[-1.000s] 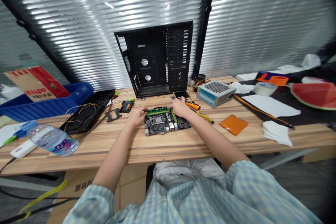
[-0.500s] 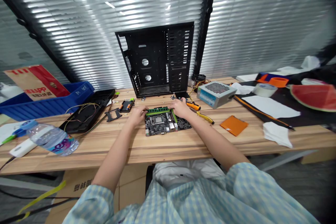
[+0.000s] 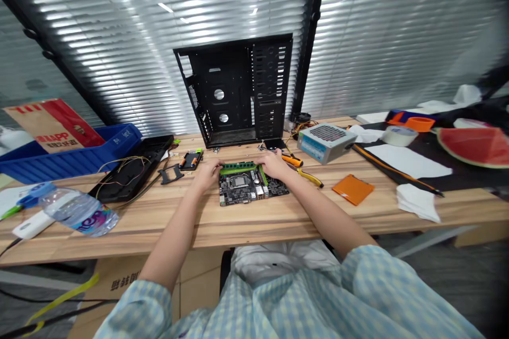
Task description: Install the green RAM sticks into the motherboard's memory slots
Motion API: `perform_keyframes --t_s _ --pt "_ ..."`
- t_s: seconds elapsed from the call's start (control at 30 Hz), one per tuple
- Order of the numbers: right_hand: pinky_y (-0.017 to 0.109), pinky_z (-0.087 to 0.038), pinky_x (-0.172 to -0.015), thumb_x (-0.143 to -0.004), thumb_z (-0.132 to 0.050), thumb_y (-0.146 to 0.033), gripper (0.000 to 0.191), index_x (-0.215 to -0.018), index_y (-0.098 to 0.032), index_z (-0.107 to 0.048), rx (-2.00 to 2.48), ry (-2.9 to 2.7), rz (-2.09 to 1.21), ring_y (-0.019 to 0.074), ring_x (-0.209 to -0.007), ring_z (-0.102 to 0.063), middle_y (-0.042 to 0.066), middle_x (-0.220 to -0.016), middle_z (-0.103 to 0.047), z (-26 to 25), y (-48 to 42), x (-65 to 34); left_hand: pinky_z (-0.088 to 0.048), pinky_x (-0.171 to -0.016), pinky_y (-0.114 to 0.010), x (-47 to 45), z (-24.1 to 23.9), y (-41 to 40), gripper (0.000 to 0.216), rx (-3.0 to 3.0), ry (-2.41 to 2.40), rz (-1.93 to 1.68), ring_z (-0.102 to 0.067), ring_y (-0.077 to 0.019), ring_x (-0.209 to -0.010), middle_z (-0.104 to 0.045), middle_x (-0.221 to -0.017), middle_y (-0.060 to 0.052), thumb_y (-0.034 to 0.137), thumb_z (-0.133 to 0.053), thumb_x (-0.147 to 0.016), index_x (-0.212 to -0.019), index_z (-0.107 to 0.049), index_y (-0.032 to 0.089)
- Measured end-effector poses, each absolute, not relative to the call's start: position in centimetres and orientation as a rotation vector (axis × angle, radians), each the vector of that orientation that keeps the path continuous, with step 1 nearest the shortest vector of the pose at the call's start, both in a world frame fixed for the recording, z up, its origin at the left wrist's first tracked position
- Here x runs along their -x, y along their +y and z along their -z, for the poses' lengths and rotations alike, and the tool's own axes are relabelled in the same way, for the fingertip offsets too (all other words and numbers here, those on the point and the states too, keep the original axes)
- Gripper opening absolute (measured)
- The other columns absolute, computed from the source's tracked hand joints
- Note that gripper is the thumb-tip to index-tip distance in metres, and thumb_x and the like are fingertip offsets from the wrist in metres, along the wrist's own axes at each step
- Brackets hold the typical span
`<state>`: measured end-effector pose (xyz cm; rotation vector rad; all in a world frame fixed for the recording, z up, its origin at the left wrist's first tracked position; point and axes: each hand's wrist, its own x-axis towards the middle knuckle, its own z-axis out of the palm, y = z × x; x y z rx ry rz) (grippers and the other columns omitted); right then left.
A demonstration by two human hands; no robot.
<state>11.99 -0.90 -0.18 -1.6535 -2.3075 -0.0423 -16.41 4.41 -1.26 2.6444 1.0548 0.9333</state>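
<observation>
RAM stick (image 3: 237,168) sits in the motherboard (image 3: 238,195) slot, left hand (image 3: 207,175) and right hand (image 3: 274,164) closed on its ends.

On your desk (image 3: 254,225), the motherboard (image 3: 242,196) lies mid-table, with the PC case frame (image 3: 234,79) standing behind it, the power supply (image 3: 326,143) to its right, and the water bottle (image 3: 78,213) to its left.

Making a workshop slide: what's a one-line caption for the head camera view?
The left hand and right hand touch the ends of a RAM stick on a motherboard on a wooden desk, before a black PC chassis.
</observation>
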Motion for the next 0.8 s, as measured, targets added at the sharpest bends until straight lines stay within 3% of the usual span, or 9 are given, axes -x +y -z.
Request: perform_keyframes --t_s 0.8 --pt "0.042 -0.022 -0.089 -0.084 -0.038 -0.01 0.047 -0.109 -0.029 -0.072 1.687 -2.285 -0.009 0.0261 -0.112 -0.049 0.006 -0.113 -0.07 0.2 -0.8 -11.9 -0.051 -0.084 -0.034 15.2 1.8 4.1 0.019 -2.461 0.971 -1.338 -0.065 -0.02 -0.092 -0.071 -0.095 -0.008 0.024 -0.051 -0.091 -0.097 -0.068 0.018"
